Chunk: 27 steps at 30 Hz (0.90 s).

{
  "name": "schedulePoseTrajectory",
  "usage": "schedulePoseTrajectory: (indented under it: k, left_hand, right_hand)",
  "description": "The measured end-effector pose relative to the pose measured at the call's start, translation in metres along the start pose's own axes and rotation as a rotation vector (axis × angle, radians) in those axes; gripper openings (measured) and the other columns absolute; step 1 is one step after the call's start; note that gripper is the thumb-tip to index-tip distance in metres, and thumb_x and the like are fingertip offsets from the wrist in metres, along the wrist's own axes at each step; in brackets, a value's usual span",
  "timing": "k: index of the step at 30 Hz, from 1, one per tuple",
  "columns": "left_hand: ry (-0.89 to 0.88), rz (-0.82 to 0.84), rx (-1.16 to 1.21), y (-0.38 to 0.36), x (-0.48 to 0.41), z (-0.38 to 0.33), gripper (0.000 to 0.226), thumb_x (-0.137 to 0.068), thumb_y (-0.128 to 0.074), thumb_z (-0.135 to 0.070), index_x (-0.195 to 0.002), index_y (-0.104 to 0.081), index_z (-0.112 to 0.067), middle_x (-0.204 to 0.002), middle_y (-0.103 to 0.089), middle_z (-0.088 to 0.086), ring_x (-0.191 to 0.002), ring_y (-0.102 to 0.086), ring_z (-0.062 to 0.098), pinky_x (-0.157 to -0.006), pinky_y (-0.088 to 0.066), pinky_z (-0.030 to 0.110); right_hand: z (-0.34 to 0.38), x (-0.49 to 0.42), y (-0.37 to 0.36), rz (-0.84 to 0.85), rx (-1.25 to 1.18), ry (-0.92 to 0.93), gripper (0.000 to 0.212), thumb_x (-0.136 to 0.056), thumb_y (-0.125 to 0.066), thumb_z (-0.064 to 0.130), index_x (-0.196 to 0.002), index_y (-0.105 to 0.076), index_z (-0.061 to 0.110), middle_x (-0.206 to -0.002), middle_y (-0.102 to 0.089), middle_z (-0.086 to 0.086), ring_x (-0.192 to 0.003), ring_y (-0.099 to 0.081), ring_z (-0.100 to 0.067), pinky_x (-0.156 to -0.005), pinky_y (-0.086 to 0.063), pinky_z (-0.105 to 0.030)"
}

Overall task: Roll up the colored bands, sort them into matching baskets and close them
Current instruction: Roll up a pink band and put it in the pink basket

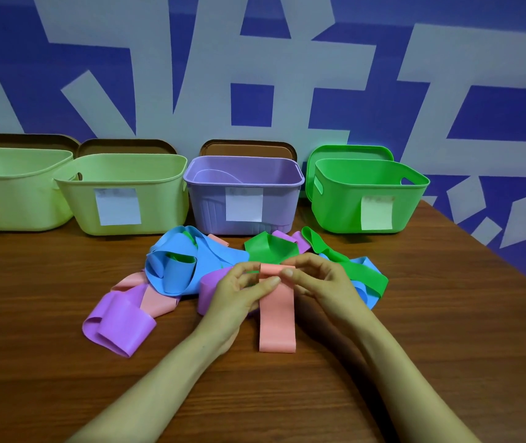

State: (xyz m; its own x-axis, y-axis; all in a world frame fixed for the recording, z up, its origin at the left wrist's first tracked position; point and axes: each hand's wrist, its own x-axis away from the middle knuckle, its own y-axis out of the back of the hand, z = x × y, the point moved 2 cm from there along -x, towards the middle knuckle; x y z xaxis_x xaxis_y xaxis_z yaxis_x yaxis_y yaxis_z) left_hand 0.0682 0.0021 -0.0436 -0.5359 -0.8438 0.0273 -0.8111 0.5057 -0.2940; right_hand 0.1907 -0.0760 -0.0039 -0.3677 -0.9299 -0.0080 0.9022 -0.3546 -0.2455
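A pink band (277,318) lies flat on the wooden table, its far end curled into a small roll. My left hand (239,289) pinches that rolled end from the left and my right hand (317,281) pinches it from the right. Behind and beside my hands lies a pile of loose bands: blue (178,266), purple (118,324), green (269,247) and more pink (156,302). Along the wall stand open baskets: two pale green (63,206) (172,203), one purple (281,199) and one bright green (338,206), each with a paper label.
Brown lids (249,148) lean on the wall behind the pale green and purple baskets; a green lid (348,151) leans behind the bright green one. The table's right edge (491,251) runs diagonally. Bare wood lies in front of the pile.
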Motion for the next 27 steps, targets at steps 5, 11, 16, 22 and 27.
schedulePoseTrajectory:
  k: [5,11,16,22,27]
  left_hand:
    - [0.003,-0.002,-0.031,-0.0021,0.0014,-0.0004,0.025,-0.082,-0.069,-0.013,-0.105,-0.062,-0.011,-0.096,-0.073,0.003,-0.094,-0.069,0.018,-0.079,-0.054,0.031]
    - [0.005,-0.023,0.014,-0.0017,0.0005,-0.0028,0.021,-0.081,-0.068,-0.019,-0.097,-0.063,-0.007,-0.089,-0.073,0.006,-0.085,-0.069,0.015,-0.083,-0.053,0.035]
    - [-0.021,-0.036,0.0,0.0017,-0.001,-0.001,0.019,-0.081,-0.069,-0.012,-0.1,-0.064,-0.013,-0.098,-0.072,0.008,-0.092,-0.069,0.017,-0.078,-0.053,0.029]
    - [-0.101,-0.05,-0.029,0.0033,-0.0005,-0.003,0.027,-0.077,-0.071,-0.004,-0.102,-0.065,-0.014,-0.098,-0.072,0.006,-0.097,-0.067,0.018,-0.083,-0.051,0.028]
    - [-0.043,-0.024,-0.005,0.0011,-0.0001,-0.0023,0.032,-0.077,-0.071,-0.009,-0.107,-0.061,-0.013,-0.104,-0.07,0.007,-0.098,-0.067,0.018,-0.082,-0.055,0.031]
  right_hand:
    - [0.0036,0.0019,0.0006,0.022,0.043,0.018,0.02,-0.079,-0.06,-0.017,-0.098,-0.06,-0.008,-0.066,-0.068,-0.002,-0.058,-0.065,-0.007,-0.051,-0.051,-0.017]
    - [0.0041,0.0019,-0.0007,0.03,0.08,0.004,0.025,-0.074,-0.062,-0.02,-0.095,-0.061,-0.006,-0.065,-0.066,-0.001,-0.056,-0.063,-0.006,-0.05,-0.051,-0.017]
    - [0.0068,0.0034,-0.0006,0.01,0.07,0.004,0.034,-0.078,-0.063,-0.014,-0.111,-0.058,-0.006,-0.086,-0.063,-0.009,-0.061,-0.065,-0.001,-0.053,-0.051,-0.015]
    - [0.0058,0.0015,-0.0006,0.013,0.042,-0.035,0.015,-0.088,-0.06,0.002,-0.097,-0.06,-0.009,-0.082,-0.051,-0.02,-0.06,-0.054,-0.015,-0.053,-0.048,-0.014]
    - [0.0044,0.0008,0.0001,0.009,-0.013,-0.028,0.014,-0.087,-0.059,-0.002,-0.099,-0.059,-0.009,-0.076,-0.063,-0.012,-0.06,-0.063,-0.008,-0.055,-0.052,-0.017]
